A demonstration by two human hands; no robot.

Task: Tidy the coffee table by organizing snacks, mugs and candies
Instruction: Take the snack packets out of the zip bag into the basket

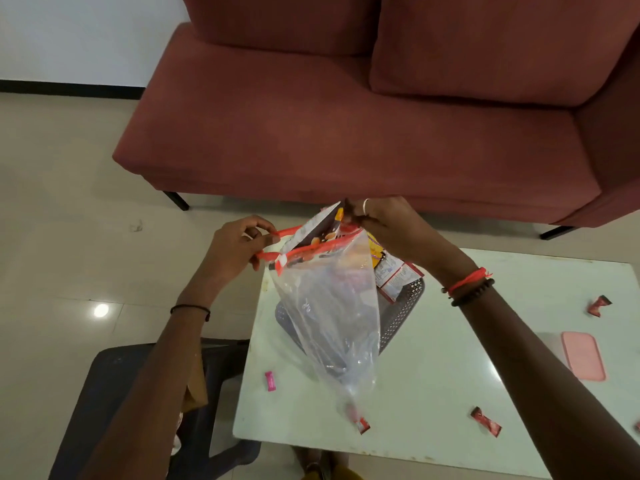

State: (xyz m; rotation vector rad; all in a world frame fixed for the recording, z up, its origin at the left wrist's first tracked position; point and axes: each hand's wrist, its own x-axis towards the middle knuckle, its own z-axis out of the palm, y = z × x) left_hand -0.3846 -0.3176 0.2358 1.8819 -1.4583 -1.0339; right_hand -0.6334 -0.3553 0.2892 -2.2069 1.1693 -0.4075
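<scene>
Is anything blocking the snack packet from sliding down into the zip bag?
Nothing visible. The left hand holds the zip bag mouth open while the right hand lowers the snack packet through it.

A single head-worn camera is looking steeply forward and down from above the near edge of the glossy white rectangular coffee table (450, 393). It is sitting close over the two raised bare forearms, which are entering from 7 and 5 o'clock. The dusty-red fabric sofa (346, 126) is filling the 12 o'clock half, the beige tiled floor (62, 202) spreading toward 9 o'clock.
</scene>
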